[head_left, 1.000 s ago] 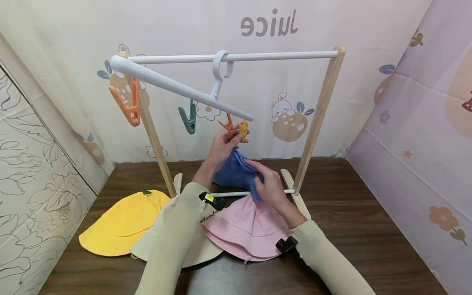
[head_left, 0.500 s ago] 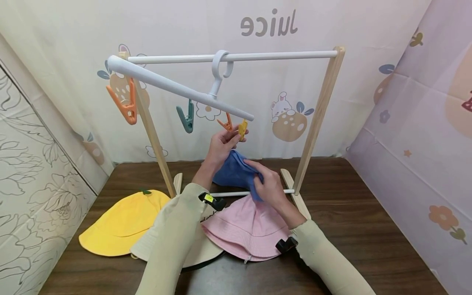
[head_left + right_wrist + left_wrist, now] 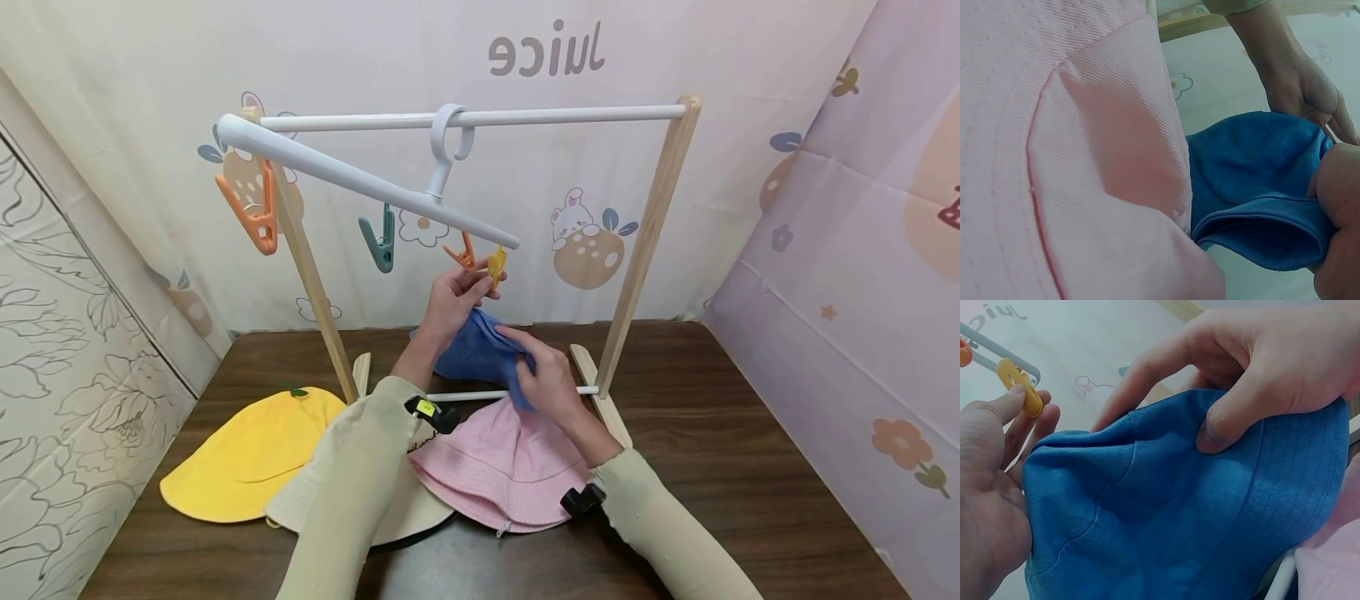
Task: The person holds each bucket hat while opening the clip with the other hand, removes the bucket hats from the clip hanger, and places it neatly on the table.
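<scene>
A blue bucket hat (image 3: 474, 354) is held up under the low end of a white clip hanger (image 3: 360, 179) that hangs tilted from the rack's white top rail (image 3: 570, 112). My left hand (image 3: 453, 302) pinches the yellow clip (image 3: 495, 267) at that end, thumb and fingers on it in the left wrist view (image 3: 1019, 394). My right hand (image 3: 547, 379) grips the blue hat's brim (image 3: 1285, 481), thumb pressed on the fabric. The right wrist view shows the folded blue brim (image 3: 1260, 231) beside the pink hat (image 3: 1072, 175).
A wooden rack (image 3: 648, 225) stands on a dark wooden table (image 3: 750, 450). A yellow hat (image 3: 247, 454), a cream hat (image 3: 296, 504) and a pink hat (image 3: 502, 467) lie in front of it. Orange clips (image 3: 255, 212) and a teal clip (image 3: 381, 237) hang from the hanger.
The hanger's left end has swung slightly up and leftward; both hands and the blue hat have stayed almost in place.
</scene>
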`<act>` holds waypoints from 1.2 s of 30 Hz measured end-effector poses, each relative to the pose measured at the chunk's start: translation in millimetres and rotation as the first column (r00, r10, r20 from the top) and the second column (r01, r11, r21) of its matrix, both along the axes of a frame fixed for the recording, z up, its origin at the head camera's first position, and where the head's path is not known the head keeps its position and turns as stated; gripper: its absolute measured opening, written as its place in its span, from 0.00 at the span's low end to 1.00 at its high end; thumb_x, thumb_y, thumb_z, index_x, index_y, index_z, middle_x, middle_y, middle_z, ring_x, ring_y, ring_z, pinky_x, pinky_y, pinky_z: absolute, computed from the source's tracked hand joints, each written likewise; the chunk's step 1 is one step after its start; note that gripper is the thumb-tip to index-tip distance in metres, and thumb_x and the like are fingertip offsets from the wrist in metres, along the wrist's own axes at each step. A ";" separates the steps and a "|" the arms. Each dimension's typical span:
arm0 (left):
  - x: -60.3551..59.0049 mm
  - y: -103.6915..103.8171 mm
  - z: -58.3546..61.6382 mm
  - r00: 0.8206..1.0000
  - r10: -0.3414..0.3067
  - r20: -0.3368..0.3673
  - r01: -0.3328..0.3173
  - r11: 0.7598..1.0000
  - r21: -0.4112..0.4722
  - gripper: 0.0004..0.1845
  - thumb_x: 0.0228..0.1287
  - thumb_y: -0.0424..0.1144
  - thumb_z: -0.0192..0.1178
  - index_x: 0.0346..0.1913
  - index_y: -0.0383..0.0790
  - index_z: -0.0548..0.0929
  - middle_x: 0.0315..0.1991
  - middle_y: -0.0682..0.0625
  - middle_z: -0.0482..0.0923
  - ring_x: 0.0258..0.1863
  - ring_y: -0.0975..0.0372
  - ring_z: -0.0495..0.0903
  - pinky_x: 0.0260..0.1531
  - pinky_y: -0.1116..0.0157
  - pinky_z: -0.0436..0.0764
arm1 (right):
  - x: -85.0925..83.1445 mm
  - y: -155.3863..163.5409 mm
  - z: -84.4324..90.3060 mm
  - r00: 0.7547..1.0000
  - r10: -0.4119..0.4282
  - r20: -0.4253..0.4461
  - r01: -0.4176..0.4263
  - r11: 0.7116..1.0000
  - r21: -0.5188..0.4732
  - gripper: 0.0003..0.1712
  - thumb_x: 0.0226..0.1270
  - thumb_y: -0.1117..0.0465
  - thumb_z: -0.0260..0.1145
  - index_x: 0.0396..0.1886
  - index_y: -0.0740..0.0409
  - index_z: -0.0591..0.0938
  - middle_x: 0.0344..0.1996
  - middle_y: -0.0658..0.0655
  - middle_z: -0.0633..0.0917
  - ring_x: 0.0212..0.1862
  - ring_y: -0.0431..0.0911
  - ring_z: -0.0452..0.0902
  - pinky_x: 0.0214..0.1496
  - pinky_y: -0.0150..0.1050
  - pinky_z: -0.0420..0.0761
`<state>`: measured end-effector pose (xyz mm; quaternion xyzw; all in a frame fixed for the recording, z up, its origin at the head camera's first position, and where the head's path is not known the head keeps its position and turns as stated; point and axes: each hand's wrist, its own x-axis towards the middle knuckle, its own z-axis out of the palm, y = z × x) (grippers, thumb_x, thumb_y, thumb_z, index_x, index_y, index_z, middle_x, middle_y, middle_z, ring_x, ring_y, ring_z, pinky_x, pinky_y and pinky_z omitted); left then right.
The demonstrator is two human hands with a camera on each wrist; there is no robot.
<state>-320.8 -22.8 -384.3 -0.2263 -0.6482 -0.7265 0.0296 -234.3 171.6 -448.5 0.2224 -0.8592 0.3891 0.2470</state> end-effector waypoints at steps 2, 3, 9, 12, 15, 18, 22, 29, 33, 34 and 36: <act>0.8 -0.4 0.0 1.000 0.003 -0.005 -0.003 1.000 -0.004 0.22 0.87 0.33 0.61 0.76 0.35 0.81 0.64 0.28 0.88 0.40 0.71 0.91 0.44 0.70 0.77 | 0.3 0.1 -0.1 1.000 0.004 0.004 -0.004 1.000 -0.003 0.35 0.75 0.78 0.61 0.74 0.47 0.86 0.65 0.61 0.92 0.22 0.38 0.58 0.30 0.36 0.67; 1.1 -0.6 0.0 1.000 0.006 -0.007 -0.006 1.000 -0.007 0.22 0.87 0.33 0.61 0.77 0.35 0.81 0.64 0.28 0.88 0.40 0.71 0.91 0.44 0.70 0.78 | 0.5 0.1 -0.1 1.000 0.006 0.005 -0.006 1.000 -0.004 0.35 0.75 0.78 0.61 0.75 0.47 0.86 0.65 0.61 0.92 0.22 0.37 0.58 0.30 0.36 0.67; 2.3 -1.6 0.2 1.000 0.005 -0.006 -0.006 1.000 -0.014 0.22 0.87 0.33 0.60 0.77 0.35 0.81 0.65 0.29 0.89 0.41 0.71 0.91 0.46 0.66 0.77 | 0.9 0.2 -0.7 1.000 0.015 0.005 -0.015 1.000 -0.006 0.35 0.75 0.78 0.61 0.75 0.47 0.86 0.65 0.61 0.92 0.21 0.36 0.57 0.30 0.36 0.67; 2.7 -2.1 -0.1 1.000 0.009 -0.016 -0.009 1.000 -0.020 0.22 0.87 0.33 0.60 0.77 0.34 0.81 0.65 0.27 0.88 0.41 0.72 0.91 0.47 0.64 0.78 | 1.1 0.2 -0.8 1.000 0.019 0.003 -0.019 1.000 -0.008 0.35 0.75 0.78 0.61 0.75 0.47 0.86 0.65 0.61 0.92 0.21 0.36 0.57 0.30 0.36 0.67; 2.8 -2.5 -1.5 0.999 0.012 -0.043 -0.013 0.999 -0.033 0.22 0.87 0.32 0.60 0.76 0.33 0.81 0.65 0.28 0.88 0.41 0.72 0.91 0.47 0.63 0.80 | 1.7 0.3 -0.6 1.000 0.021 -0.002 -0.021 1.000 -0.011 0.35 0.75 0.78 0.61 0.75 0.47 0.86 0.65 0.61 0.92 0.21 0.37 0.58 0.30 0.36 0.67; 3.3 -2.8 -3.5 0.997 0.010 -0.075 -0.013 0.999 -0.039 0.21 0.87 0.32 0.60 0.75 0.31 0.81 0.64 0.28 0.88 0.42 0.73 0.92 0.45 0.67 0.81 | 1.9 0.5 -0.6 1.000 0.026 -0.006 -0.027 1.000 -0.015 0.35 0.75 0.77 0.60 0.74 0.48 0.86 0.65 0.61 0.92 0.22 0.38 0.59 0.31 0.36 0.68; 4.4 -3.5 -6.1 0.993 -0.004 -0.115 0.002 1.000 -0.017 0.19 0.86 0.29 0.59 0.73 0.27 0.82 0.63 0.25 0.87 0.41 0.72 0.92 0.49 0.73 0.85 | 2.4 0.8 -1.0 0.999 0.034 -0.008 -0.035 0.999 -0.022 0.34 0.75 0.78 0.60 0.74 0.49 0.86 0.66 0.62 0.92 0.23 0.39 0.60 0.32 0.37 0.69; 5.9 -6.7 -11.0 0.985 -0.021 -0.170 0.017 1.000 -0.023 0.18 0.85 0.24 0.56 0.71 0.20 0.80 0.62 0.19 0.85 0.42 0.72 0.92 0.59 0.71 0.89 | 4.1 1.3 -1.6 0.999 0.046 -0.020 -0.047 0.998 -0.033 0.35 0.75 0.78 0.60 0.74 0.49 0.86 0.67 0.62 0.92 0.25 0.42 0.62 0.32 0.37 0.69; 6.6 -9.2 -12.5 0.987 -0.013 -0.163 0.005 0.999 -0.052 0.19 0.86 0.26 0.56 0.71 0.20 0.80 0.62 0.20 0.86 0.42 0.72 0.91 0.59 0.72 0.89 | 4.8 1.5 -1.6 0.997 0.058 -0.041 -0.060 0.997 -0.044 0.35 0.74 0.79 0.60 0.74 0.50 0.86 0.67 0.62 0.92 0.26 0.44 0.66 0.33 0.37 0.69; 6.9 -9.9 -12.7 0.987 -0.009 -0.162 -0.001 0.998 -0.063 0.19 0.87 0.26 0.56 0.71 0.20 0.80 0.62 0.21 0.86 0.42 0.72 0.91 0.59 0.71 0.89 | 5.0 1.6 -1.5 0.997 0.061 -0.049 -0.063 0.997 -0.046 0.35 0.74 0.79 0.60 0.74 0.50 0.86 0.67 0.62 0.92 0.28 0.45 0.69 0.33 0.36 0.70; 8.0 -11.6 -12.9 0.988 0.004 -0.156 -0.018 0.996 -0.092 0.18 0.87 0.28 0.57 0.71 0.23 0.81 0.62 0.23 0.87 0.43 0.72 0.91 0.60 0.69 0.90 | 5.2 1.7 -1.4 0.995 0.067 -0.069 -0.071 0.996 -0.051 0.35 0.73 0.80 0.60 0.74 0.50 0.87 0.66 0.63 0.92 0.29 0.45 0.71 0.33 0.36 0.70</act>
